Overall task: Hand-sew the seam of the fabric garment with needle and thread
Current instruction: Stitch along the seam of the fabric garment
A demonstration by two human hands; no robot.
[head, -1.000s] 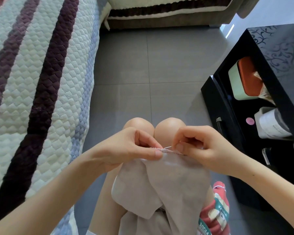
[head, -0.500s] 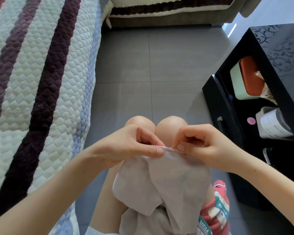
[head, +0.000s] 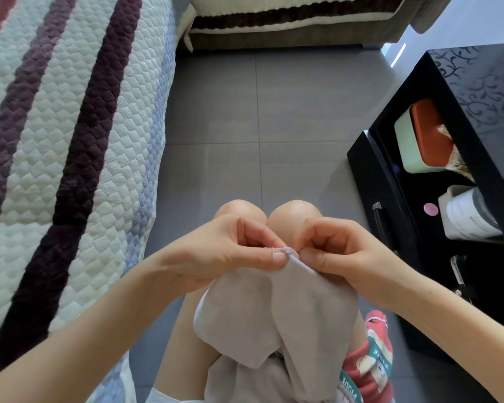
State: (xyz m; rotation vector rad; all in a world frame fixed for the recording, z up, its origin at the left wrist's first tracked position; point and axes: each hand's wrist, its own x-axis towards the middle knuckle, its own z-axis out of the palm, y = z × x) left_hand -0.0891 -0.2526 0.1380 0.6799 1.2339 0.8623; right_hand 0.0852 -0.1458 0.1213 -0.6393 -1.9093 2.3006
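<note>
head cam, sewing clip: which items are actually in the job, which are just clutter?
In the job: left hand and right hand, both pinching the fabric garment at its seam edge; no needle visible.
Just lying about: striped quilt, black cabinet, green box, white container, pink disc, red packet.

Hands meeting close together just above bare knees (head: 291, 213): left hand (head: 230, 251) coming in from left, right hand (head: 342, 253) from right. On left hand, thumb (head: 269, 257) lying flat against curled forefinger, pinching fabric edge (head: 291, 252). On right hand, fingers (head: 326, 231) curling tight, thumb tip pinching same edge from other side. Bare left forearm (head: 99, 315) reaching in from lower left, bare right forearm (head: 448, 324) from lower right.
</note>
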